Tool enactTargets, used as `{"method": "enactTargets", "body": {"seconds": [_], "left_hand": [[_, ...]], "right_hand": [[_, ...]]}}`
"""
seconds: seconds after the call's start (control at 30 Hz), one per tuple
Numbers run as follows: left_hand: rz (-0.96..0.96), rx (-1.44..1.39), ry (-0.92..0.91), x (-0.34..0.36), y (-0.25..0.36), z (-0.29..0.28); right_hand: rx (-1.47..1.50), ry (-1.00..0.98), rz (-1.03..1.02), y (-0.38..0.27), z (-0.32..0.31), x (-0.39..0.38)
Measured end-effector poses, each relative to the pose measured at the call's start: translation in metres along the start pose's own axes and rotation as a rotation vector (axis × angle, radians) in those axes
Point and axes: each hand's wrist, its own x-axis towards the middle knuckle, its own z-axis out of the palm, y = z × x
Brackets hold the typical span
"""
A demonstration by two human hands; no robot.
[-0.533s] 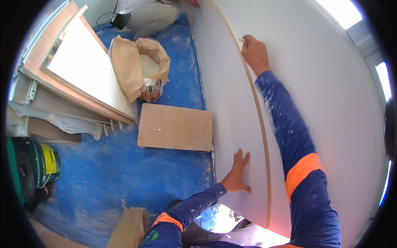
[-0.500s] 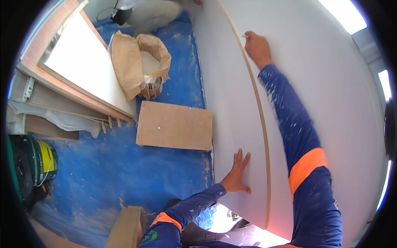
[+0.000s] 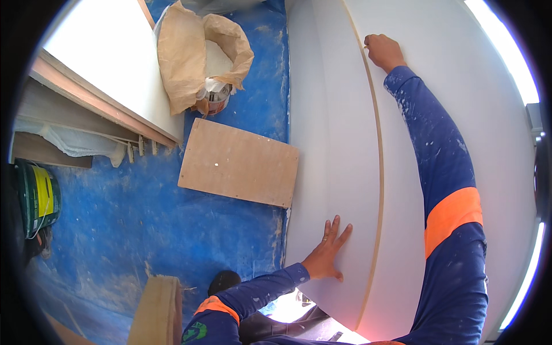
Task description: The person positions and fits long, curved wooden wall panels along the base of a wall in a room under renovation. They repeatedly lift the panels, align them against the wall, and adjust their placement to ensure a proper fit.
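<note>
A long narrow tan strip [image 3: 380, 161] runs along a large smooth white panel [image 3: 454, 144]. Reaching far forward, my right hand [image 3: 385, 53] is closed at the strip's far part, its fingertips pinched at the edge. A small pale bit shows at those fingertips, too little to name. My left hand [image 3: 325, 254] lies on the panel nearer to me, left of the strip, palm down with fingers spread and nothing in it. Both sleeves are dark blue with orange bands, and the right one is flecked with white.
Blue sheeting [image 3: 132, 218] covers the floor. A wooden box or step [image 3: 241, 161] stands against the panel's left side. Beyond it are an open brown paper sack [image 3: 178, 63] of pale powder and a small tub [image 3: 217, 99]. Boards [image 3: 109, 57] lean at left above a green bucket [image 3: 39, 195].
The view has shifted, and the person at the far end has mostly left it. My right hand stays pinched at the strip, farther up the picture; my left remains spread on the panel.
</note>
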Motion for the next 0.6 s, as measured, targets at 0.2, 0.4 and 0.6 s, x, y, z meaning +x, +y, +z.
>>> {"method": "enactTargets", "body": {"seconds": [0.2, 0.4, 0.6], "left_hand": [[-0.015, -0.006, -0.001, -0.001, 0.002, -0.001], [0.028, 0.011, 0.04, -0.002, 0.0, 0.009], [0.061, 0.027, 0.068, -0.001, -0.003, 0.016]], "right_hand": [[-0.05, -0.001, -0.023, -0.004, 0.009, 0.006], [-0.087, 0.068, -0.197, 0.012, 0.017, 0.001], [-0.134, 0.067, -0.31, 0.012, 0.021, -0.026]]}}
